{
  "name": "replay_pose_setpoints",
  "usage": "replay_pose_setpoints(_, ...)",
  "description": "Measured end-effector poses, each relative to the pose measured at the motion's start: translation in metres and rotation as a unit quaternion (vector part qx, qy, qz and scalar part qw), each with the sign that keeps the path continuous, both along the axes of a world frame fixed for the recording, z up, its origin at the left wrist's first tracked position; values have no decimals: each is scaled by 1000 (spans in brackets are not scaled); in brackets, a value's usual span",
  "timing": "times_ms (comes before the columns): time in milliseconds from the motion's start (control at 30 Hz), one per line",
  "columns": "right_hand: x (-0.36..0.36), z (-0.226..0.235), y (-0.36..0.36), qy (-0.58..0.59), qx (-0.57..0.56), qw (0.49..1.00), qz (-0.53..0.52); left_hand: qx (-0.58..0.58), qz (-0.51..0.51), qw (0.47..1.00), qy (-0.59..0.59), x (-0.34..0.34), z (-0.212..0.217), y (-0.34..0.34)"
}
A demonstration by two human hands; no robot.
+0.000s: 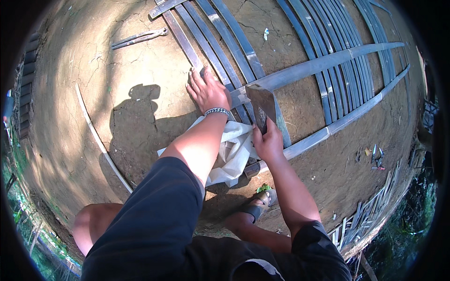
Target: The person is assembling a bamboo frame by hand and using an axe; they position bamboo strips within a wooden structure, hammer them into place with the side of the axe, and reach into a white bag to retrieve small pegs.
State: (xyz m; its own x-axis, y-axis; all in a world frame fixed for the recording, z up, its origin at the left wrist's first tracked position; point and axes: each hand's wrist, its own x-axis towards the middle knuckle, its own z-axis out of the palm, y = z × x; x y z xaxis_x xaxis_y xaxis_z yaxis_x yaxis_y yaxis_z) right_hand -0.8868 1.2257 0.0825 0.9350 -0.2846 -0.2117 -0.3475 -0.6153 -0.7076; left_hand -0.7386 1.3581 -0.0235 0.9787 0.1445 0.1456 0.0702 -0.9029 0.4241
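Broad-bladed knife at the near end of a bamboo crosspiece: the handle is closed in the right grip, the blade pointing away from the wearer and lying over the crosspiece; whether the two touch cannot be told. The left grip, just left of the blade, rests palm-down over a slat beside the crosspiece's end; anything clasped beneath it is hidden, so its closure cannot be judged.

Step in hand, by judgement: blade work at this end, steadied by the left grip. The next move would call for firm pressure from that grip, fingers clear of the edge, and a controlled blade angle.

Bamboo slats run beyond both grips; a second crosspiece extends to the right of the right grip. White cloth lies between the grips, on the wearer's side.

Surface: bare, cracked earth. Pincers lie beyond and left of the left grip; a thin strip lies farther left. Split slivers are heaped well to the right of the right grip, nearer the wearer. Setting: outdoors, sunlit and shaded, with foliage at the margin.
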Motion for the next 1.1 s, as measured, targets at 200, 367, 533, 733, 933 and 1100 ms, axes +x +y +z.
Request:
replay_pose_setpoints(200, -16, -21, -13, -104, -30, 993, 38, -16, -3, 999, 41, -2, 26, -10)
replay_pose_setpoints(367, -9, -14, -10, 16, -49, 998, 31, -20, -8, 999, 33, -5, 21, -3)
replay_pose_setpoints(533, -15, -5, -13, -139, -15, 989, 37, -32, -5, 999, 24, 0, 21, -5)
replay_pose_setpoints(733, -22, 4, -24, -131, -23, 991, -35, -91, -257, 962, -18, -15, 44, 12)
replay_pose_setpoints(933, -38, 3, -16, -115, 23, 985, -128, -88, -317, 944, -16, -17, 43, 18)
replay_pose_setpoints(1100, -40, 13, -7, -105, 40, 984, -139, -108, -296, 946, -74, -13, 30, 17)
